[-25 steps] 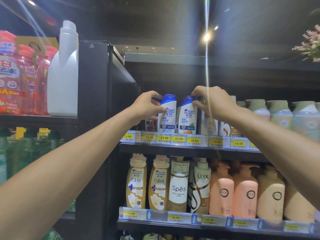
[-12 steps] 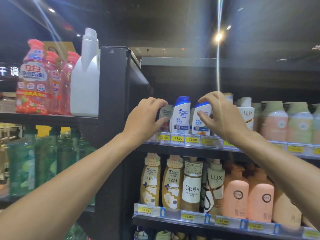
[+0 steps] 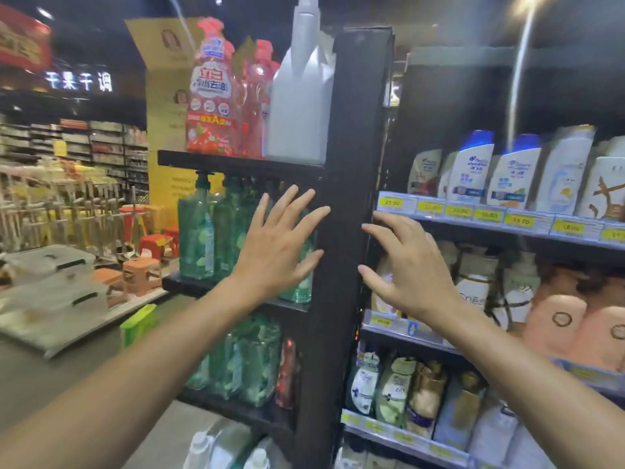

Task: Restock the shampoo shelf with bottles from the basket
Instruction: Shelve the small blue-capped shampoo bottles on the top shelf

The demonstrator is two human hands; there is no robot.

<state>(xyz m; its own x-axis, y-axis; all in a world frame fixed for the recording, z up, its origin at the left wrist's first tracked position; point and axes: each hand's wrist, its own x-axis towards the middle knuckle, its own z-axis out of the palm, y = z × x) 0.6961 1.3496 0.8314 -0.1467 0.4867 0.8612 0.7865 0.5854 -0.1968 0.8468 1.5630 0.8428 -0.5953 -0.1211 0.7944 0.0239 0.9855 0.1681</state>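
Note:
Two white shampoo bottles with blue caps [image 3: 470, 167] [image 3: 515, 174] stand side by side on the upper shampoo shelf [image 3: 473, 228] at the right, above yellow price tags. My left hand [image 3: 277, 245] is spread with straight fingers in front of the green bottles, holding nothing. My right hand [image 3: 406, 265] hangs in the air with fingers spread, left of and below those two bottles, also holding nothing. Both hands are apart from the shelf goods. No basket is in view.
A black upright post [image 3: 341, 198] divides the shelving between my hands. Left of it stand red detergent bottles [image 3: 209, 93], a white jug [image 3: 301, 103] and green pump bottles [image 3: 196, 231]. Lower right shelves hold peach and gold bottles. Stools and clear bins sit in the aisle at left.
Both hands have let go of the blue-capped bottles and pulled back down and left, fingers now spread. The view has swung left, showing the aisle.

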